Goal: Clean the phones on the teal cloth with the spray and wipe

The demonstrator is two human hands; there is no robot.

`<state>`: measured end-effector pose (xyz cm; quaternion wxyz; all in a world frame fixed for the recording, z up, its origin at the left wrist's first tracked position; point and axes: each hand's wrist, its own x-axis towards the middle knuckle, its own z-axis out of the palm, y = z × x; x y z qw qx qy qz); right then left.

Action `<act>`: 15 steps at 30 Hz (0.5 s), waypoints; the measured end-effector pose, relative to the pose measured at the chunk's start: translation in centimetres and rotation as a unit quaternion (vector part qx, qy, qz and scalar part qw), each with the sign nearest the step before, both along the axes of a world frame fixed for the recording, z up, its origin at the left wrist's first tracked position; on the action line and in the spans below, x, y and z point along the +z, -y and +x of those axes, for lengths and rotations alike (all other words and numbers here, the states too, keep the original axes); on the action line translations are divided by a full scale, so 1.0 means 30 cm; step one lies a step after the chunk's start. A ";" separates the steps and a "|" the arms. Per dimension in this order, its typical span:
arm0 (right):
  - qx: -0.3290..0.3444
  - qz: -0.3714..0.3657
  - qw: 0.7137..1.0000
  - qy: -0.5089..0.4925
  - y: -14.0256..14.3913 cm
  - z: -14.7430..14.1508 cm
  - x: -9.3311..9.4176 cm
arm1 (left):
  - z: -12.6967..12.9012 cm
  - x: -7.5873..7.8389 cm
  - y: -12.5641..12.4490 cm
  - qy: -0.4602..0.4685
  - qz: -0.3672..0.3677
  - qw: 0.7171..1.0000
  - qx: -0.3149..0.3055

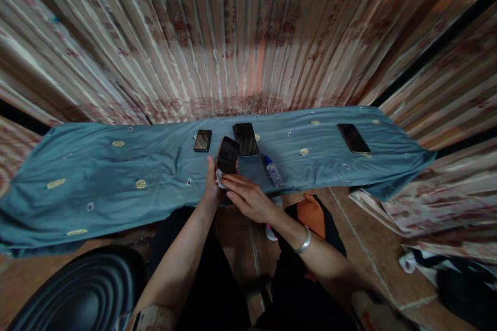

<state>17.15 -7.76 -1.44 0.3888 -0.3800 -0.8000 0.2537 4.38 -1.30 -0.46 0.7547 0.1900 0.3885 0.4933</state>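
My left hand (213,186) is closed around a dark smartphone (228,153), tilted up with its screen towards me. Against the phone's lower end, my right hand (248,196) presses a small whitish cloth (219,178); its fingers lie together over it. Just beyond is a larger black phone (246,139) lying flat. To its left rests a small dark phone (202,140). A clear bottle with a blue cap (274,171) lies to the right of my hands.
A blue patterned cloth (104,176) covers the long narrow table. Another black phone (353,138) lies at the right. Pleated curtains (233,36) hang close behind and at the sides. A black ribbed round stool (81,295) stands at lower left, and dark fabric (466,287) lies at lower right.
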 end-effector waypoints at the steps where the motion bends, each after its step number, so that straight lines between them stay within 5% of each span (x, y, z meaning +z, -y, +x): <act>1: 0.002 -0.004 1.000 0.004 -0.001 -0.002 0.001 | 0.005 0.004 0.004 0.000 -0.006 1.000 -0.006; 8: -0.010 -0.012 0.999 0.037 -0.042 0.003 -0.018 | 0.030 0.002 0.023 -0.011 -0.013 1.000 0.016; 15: -0.054 0.056 0.993 0.090 -0.095 0.023 -0.018 | 0.053 -0.013 0.040 -0.006 0.013 0.999 0.041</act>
